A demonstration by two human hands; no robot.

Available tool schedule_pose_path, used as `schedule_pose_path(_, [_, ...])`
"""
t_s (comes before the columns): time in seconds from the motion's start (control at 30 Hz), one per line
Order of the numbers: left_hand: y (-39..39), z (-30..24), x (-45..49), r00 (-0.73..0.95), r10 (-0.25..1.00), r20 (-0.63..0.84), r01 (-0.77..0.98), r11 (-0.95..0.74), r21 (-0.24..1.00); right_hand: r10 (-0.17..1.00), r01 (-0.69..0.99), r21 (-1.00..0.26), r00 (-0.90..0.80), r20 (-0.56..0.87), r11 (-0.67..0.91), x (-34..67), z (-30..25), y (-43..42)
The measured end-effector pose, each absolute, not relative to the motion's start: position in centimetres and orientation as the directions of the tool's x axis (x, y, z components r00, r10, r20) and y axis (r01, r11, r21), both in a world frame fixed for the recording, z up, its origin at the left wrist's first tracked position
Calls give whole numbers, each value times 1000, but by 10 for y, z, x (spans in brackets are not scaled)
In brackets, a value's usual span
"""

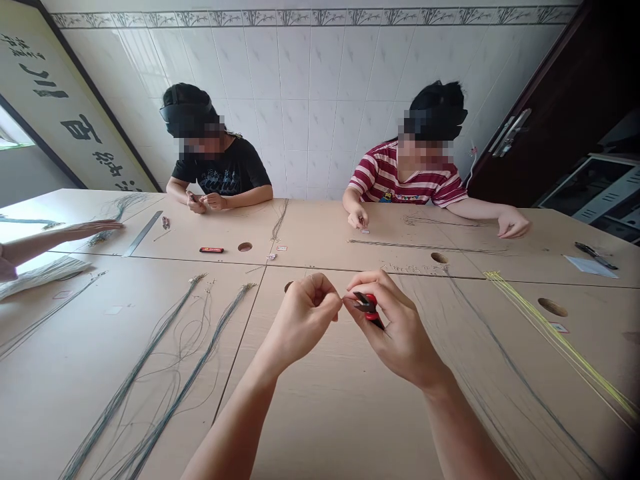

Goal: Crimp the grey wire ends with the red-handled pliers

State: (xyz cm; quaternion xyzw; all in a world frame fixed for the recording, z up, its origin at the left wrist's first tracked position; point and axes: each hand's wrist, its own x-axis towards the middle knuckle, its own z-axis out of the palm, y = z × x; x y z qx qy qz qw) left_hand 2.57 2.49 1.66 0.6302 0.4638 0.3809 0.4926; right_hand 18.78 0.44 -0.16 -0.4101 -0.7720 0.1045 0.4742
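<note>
My left hand [305, 317] is raised above the table with its fingers curled into a pinch; what it pinches is too small to make out. My right hand [395, 323] is closed round red-handled pliers [369, 307], whose dark jaws point left toward the left hand's fingertips. The two hands almost touch at the middle of the view. Bundles of thin grey-green cord [165, 373] lie stretched on the table to the left of my arms.
Light wooden tables [325, 413] with round holes [552, 307] fill the room. Yellow cords [560, 337] and a grey cord [500, 347] lie to the right. Two people sit opposite, working on cords. A third person's hand [85, 230] reaches in from the left. A metal ruler [143, 233] lies nearby.
</note>
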Motion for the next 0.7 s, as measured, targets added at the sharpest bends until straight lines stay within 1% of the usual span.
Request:
schedule_pose_path(0.17, [27,16,26,245,969,19,160,-60,985,746,529,-570,-204,634,629,187,-1,1])
schedule_pose_path(0.23, [28,16,25,238,971,21,149,-58,987,779,496,-634,-156,607,593,186,0,1])
schedule_pose_path(0.3, [29,16,24,220,975,19,149,-53,987,832,417,-745,-51,553,521,185,0,3])
schedule_pose_path(0.33, [29,16,24,209,978,18,150,-50,987,859,346,-808,9,511,477,186,-1,6])
schedule_pose_path(0.37, [29,16,23,198,980,19,153,-50,987,890,237,-872,57,452,427,187,-2,9])
schedule_pose_path(0.4, [29,16,22,187,982,22,156,-52,986,926,90,-928,81,369,362,189,-5,13])
schedule_pose_path(0.43, [29,17,22,178,984,28,159,-57,986,963,-82,-960,67,263,268,191,-8,18])
schedule_pose_path(0.47, [30,17,21,169,985,35,162,-63,985,991,-251,-959,7,136,133,194,-12,21])
schedule_pose_path(0.5, [30,18,21,162,986,41,165,-68,984,996,-386,-922,-88,6,-28,196,-16,23])
schedule_pose_path(0.53, [31,18,21,155,987,48,167,-74,983,976,-467,-865,-190,-103,-182,198,-20,24])
schedule_pose_path(0.57, [31,18,20,149,987,56,170,-81,982,943,-489,-818,-277,-183,-302,200,-25,24])
schedule_pose_path(0.6, [32,19,20,145,987,63,173,-88,981,916,-465,-804,-329,-231,-370,201,-28,21])
schedule_pose_path(0.63, [33,19,20,140,987,73,178,-98,979,905,-401,-833,-345,-248,-381,202,-31,17])
schedule_pose_path(0.67, [34,18,20,134,987,87,183,-111,977,913,-291,-894,-330,-240,-340,202,-33,12])
schedule_pose_path(0.7, [34,18,21,127,987,104,192,-127,973,936,-134,-959,-286,-205,-250,202,-33,6])
